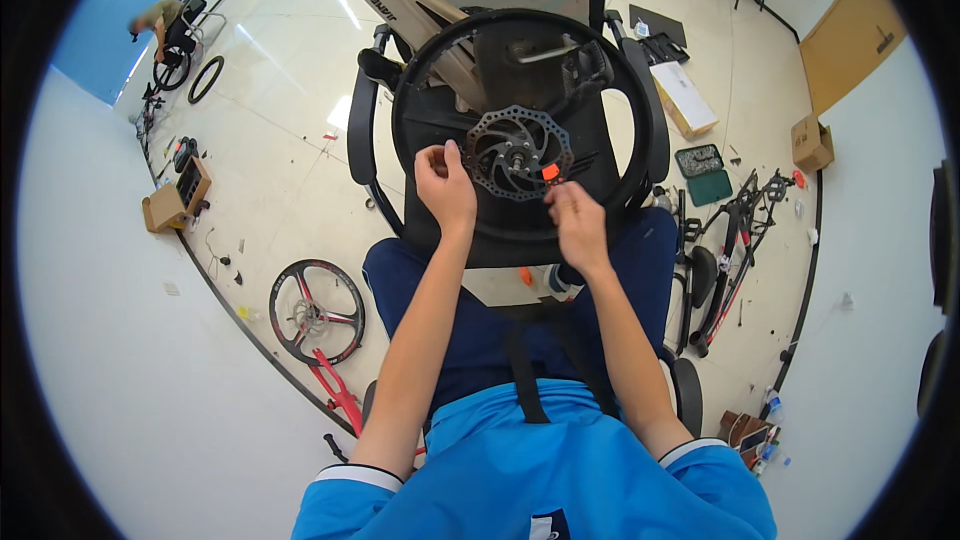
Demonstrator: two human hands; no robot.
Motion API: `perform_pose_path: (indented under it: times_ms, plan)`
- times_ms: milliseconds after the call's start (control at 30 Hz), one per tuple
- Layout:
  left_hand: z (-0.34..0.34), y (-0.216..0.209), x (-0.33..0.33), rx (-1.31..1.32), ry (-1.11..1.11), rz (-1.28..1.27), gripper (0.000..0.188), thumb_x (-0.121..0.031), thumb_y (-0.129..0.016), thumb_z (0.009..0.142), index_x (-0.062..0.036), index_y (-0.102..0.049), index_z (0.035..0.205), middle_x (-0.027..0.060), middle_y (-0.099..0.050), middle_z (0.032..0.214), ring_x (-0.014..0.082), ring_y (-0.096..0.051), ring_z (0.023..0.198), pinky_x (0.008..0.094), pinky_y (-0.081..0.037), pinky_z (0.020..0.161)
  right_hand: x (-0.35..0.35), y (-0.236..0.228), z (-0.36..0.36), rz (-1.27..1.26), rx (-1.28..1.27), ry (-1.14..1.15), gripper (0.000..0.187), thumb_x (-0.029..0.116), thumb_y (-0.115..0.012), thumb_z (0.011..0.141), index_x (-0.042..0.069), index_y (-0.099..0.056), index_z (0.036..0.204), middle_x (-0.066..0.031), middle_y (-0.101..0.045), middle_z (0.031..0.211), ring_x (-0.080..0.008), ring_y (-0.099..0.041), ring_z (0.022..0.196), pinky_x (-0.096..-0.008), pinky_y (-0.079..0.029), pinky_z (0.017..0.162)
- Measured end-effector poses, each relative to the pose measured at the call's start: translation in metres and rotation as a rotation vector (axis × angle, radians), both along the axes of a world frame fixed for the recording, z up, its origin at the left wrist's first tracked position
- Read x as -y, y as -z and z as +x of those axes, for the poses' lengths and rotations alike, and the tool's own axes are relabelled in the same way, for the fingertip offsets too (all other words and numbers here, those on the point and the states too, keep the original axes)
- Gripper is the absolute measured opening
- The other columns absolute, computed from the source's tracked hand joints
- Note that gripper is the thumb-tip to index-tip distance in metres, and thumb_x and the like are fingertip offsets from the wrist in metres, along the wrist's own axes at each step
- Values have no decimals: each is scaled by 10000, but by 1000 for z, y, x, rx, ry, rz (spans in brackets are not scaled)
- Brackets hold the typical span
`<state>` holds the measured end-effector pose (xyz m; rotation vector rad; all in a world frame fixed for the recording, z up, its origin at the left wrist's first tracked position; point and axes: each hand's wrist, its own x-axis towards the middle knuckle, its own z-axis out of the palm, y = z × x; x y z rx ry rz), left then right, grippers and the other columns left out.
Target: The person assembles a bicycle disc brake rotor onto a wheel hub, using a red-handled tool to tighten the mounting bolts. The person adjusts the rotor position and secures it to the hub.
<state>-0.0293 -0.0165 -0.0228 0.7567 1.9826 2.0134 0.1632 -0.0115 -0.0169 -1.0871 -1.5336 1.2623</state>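
Observation:
A black spoked wheel (408, 123) lies flat on a black office chair in front of me. At its hub is a silver brake disc (487, 177) with a holed, wavy rim. My left hand (444, 183) hovers by the disc's left edge, thumb and fingers pinched together; what they hold, if anything, is too small to make out. My right hand (577, 216) is closed on a small orange-tipped object (551, 172) at the disc's lower right. The orange end overlaps the disc's rim in view, and whether it touches cannot be told.
A cream frame part (415, 5) and a crank with pedal (585, 68) lie on the chair behind. Another wheel (345, 280) is on the floor at left; a bicycle frame (735, 265) and a green tool case (708, 186) are at right. Another person (160, 20) works far left.

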Motion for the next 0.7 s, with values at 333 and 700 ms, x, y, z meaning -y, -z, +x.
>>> perform_pose_path:
  times_ms: [333,700]
  plan:
    - [21,-6,34,-392,394,-180,175,-158,-750,866,13,-763,901,99,-678,766,172,-636,632,294,-496,607,2,24,-54,-19,-1,-210,231,161,-475,1054,-34,-598,1063,-143,-628,766,-198,-577,644,-328,-485,634]
    - [25,-15,26,-372,364,-230,158,-115,-722,807,33,-764,845,158,-666,768,301,-671,698,383,-527,661,-3,39,-59,-252,-247,-329,295,225,-461,1092,-4,-638,1146,15,-589,752,-55,-492,624,-241,-407,560]
